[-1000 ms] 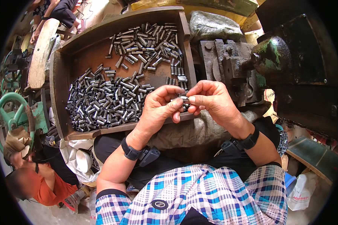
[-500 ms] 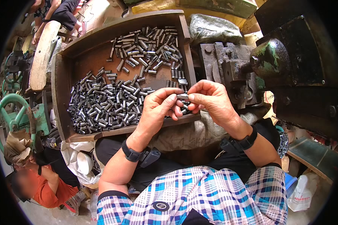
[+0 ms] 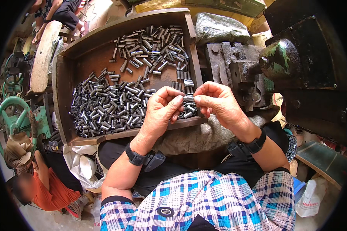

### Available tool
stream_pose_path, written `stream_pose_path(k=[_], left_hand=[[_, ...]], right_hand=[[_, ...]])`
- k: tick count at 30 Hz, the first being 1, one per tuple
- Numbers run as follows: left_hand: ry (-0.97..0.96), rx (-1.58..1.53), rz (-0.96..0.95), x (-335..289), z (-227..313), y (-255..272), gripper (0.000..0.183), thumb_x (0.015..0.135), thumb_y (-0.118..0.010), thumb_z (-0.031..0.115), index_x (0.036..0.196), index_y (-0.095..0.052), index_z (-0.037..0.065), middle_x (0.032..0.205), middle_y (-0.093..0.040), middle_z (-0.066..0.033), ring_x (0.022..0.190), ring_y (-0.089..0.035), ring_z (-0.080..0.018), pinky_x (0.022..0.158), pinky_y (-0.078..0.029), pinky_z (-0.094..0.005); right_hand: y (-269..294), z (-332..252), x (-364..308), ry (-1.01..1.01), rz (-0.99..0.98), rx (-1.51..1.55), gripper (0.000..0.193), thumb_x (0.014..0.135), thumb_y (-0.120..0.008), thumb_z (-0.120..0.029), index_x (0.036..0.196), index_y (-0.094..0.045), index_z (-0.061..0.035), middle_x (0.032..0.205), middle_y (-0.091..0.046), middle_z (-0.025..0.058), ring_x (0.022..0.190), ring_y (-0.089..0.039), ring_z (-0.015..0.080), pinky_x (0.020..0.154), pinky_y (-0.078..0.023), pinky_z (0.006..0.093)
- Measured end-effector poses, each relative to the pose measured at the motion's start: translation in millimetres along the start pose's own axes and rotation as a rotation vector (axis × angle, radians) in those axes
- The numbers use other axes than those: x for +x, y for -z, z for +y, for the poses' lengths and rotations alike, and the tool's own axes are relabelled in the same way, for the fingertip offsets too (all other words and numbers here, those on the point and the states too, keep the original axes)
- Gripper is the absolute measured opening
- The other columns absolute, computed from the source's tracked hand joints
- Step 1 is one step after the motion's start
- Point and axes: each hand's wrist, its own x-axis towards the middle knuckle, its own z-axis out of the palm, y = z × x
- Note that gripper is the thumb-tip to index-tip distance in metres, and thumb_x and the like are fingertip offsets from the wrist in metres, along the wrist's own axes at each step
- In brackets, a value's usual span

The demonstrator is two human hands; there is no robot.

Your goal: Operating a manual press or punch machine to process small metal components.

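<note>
Hundreds of short, dark-grey metal tubes [image 3: 108,106] lie loose in a brown, open-topped rectangular tray [image 3: 61,96]; only a few sit side by side near its right wall. One shiny silver-grey metal tube [image 3: 188,98] between the hands, above the tray's near right corner: right hand [image 3: 221,103] apparently pinching its end; left hand [image 3: 163,109] curled just beside, grip unclear. Versus half a second ago: left fingertips farther off, more tubes exposed below.
</note>
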Motion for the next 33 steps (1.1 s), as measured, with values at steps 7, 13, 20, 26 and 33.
stream_pose_path(k=[7,13,20,26,33], left_hand=[[-0.021,0.035,-0.026,0,1,0,0.014,0.09,-0.059,0.013,0.097,-0.056,0.001,0.071,-0.061,-0.0048,0.05,-0.052,-0.004,0.042,-0.04,-0.0155],[-0.052,-0.003,-0.088,-4,3,-2,0.01,0.088,-0.06,0.009,0.094,-0.057,0.001,0.071,-0.061,-0.0089,0.047,-0.053,-0.0065,0.042,-0.041,-0.0156],[-0.079,0.031,-0.174,-8,5,-2,0.009,0.088,-0.059,0.006,0.094,-0.057,0.0,0.07,-0.06,-0.0094,0.047,-0.054,-0.0085,0.041,-0.043,-0.0171],[-0.041,0.028,-0.195,-13,6,-3,0.012,0.09,-0.058,0.008,0.096,-0.055,-0.001,0.071,-0.06,-0.0072,0.051,-0.056,-0.0081,0.045,-0.045,-0.0179],[-0.021,-0.013,-0.17,-10,1,-5,0.011,0.09,-0.058,0.008,0.096,-0.055,-0.001,0.071,-0.06,-0.0069,0.051,-0.056,-0.0074,0.046,-0.045,-0.0176]], right_hand=[[1,1,-1,-0.042,0.014,0.071,0.015,0.08,-0.07,-0.012,0.088,-0.061,-0.0019,0.071,-0.061,0.0014,0.058,-0.059,0.0068,0.05,-0.05,0.0199],[4,-6,-4,-0.035,-0.046,0.044,0.012,0.08,-0.069,-0.009,0.085,-0.061,-0.0008,0.072,-0.062,0.004,0.057,-0.06,0.0077,0.049,-0.05,0.0202],[5,-12,-9,-0.173,-0.092,0.144,0.011,0.08,-0.068,-0.006,0.084,-0.061,0.0001,0.072,-0.062,0.0055,0.057,-0.06,0.0081,0.05,-0.051,0.0208],[7,-15,-9,-0.274,-0.101,0.184,0.008,0.08,-0.067,-0.005,0.083,-0.061,0.0001,0.071,-0.062,0.0053,0.056,-0.06,0.008,0.05,-0.051,0.0206],[-4,-14,-15,-0.072,-0.035,-0.026,0.009,0.08,-0.067,-0.006,0.081,-0.061,0.0001,0.068,-0.061,0.0031,0.055,-0.058,0.0069,0.048,-0.049,0.0195]])
